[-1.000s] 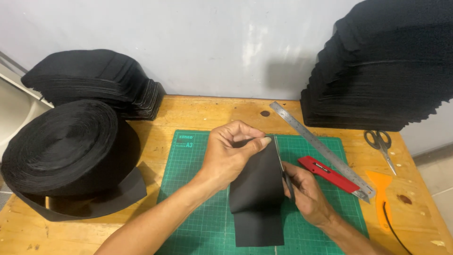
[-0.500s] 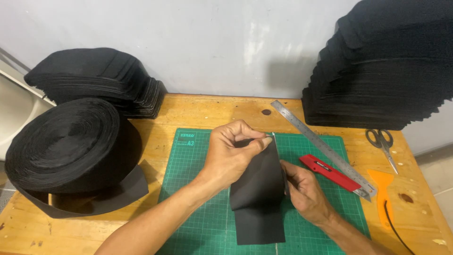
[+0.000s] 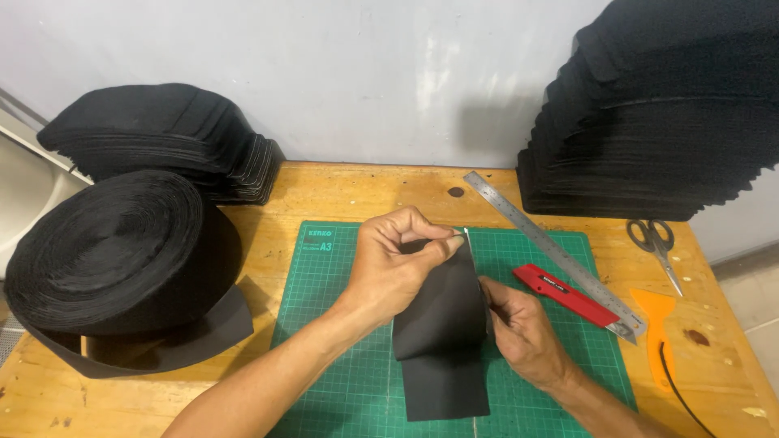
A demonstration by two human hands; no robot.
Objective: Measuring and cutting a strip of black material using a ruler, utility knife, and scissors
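We pinch the folded black strip (image 3: 442, 312) at its top corner with the left hand (image 3: 398, 268), while the right hand (image 3: 519, 328) grips its edge, aligning layers over the green cutting mat (image 3: 324, 324).

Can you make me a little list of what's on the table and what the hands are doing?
left hand: pinches top edge of black strip
right hand: touches strip's right edge
strip: folded over, lying on green mat
ruler: slanted, right of hands
red knife: beside ruler, on mat
scissors: right, on table
orange scraper: right edge
black roll: left
black stacks: back corners
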